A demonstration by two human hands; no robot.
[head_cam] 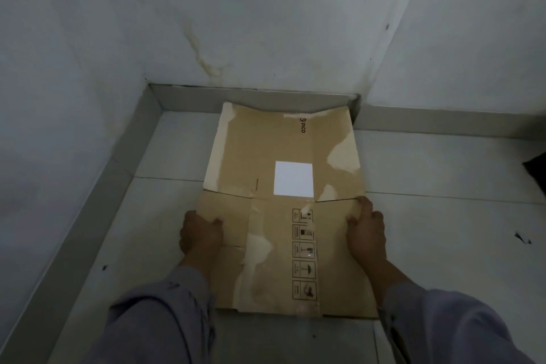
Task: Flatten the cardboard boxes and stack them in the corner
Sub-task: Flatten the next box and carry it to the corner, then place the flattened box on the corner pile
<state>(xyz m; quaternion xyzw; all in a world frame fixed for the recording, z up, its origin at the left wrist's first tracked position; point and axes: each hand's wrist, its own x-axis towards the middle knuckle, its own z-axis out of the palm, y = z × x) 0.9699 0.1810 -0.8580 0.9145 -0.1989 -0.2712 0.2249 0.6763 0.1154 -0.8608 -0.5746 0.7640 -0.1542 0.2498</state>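
Observation:
A flattened brown cardboard box lies on the tiled floor with its far edge against the skirting in the corner. It bears a white square label, a "PICO" print and a column of handling symbols, with pale torn patches where tape came off. My left hand grips the box's left edge, thumb on top. My right hand grips the right edge near a flap seam, fingers curled over it. Both forearms are in grey-lilac sleeves.
White stained walls meet in a recessed corner, with a grey skirting along the base. Light floor tiles spread to the right. A dark object shows at the right edge.

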